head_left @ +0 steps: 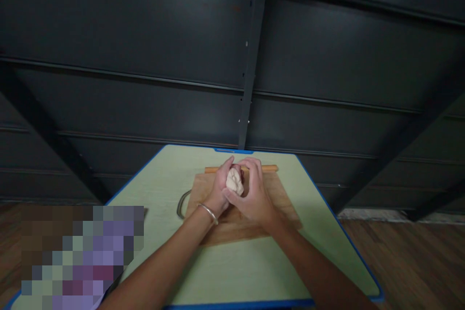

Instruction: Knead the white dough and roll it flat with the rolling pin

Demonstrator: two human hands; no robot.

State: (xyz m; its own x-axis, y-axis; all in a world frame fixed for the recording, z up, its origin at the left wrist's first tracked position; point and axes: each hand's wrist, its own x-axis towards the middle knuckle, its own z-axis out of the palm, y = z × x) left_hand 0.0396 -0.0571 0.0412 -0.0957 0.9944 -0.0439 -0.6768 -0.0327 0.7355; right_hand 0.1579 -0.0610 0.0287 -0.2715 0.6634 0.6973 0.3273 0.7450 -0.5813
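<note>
A lump of pale dough (234,182) with a creased surface is held between my two hands, above a wooden cutting board (232,232). My left hand (218,190) cups the dough from the left, its thumb pointing up, and a metal bangle circles that wrist. From the right, my right hand (253,189) curls round the dough, thumb along its lower edge and fingers arched over the far side. Behind both hands lies a wooden rolling pin (269,168) at the board's far edge, its middle hidden by them.
The pale green table (152,189) has a blue rim. A metal handle (180,205) sticks out at the board's left side. Dark metal panels (174,111) stand behind the table. A blurred-out patch covers the lower left. Wooden flooring shows on both sides.
</note>
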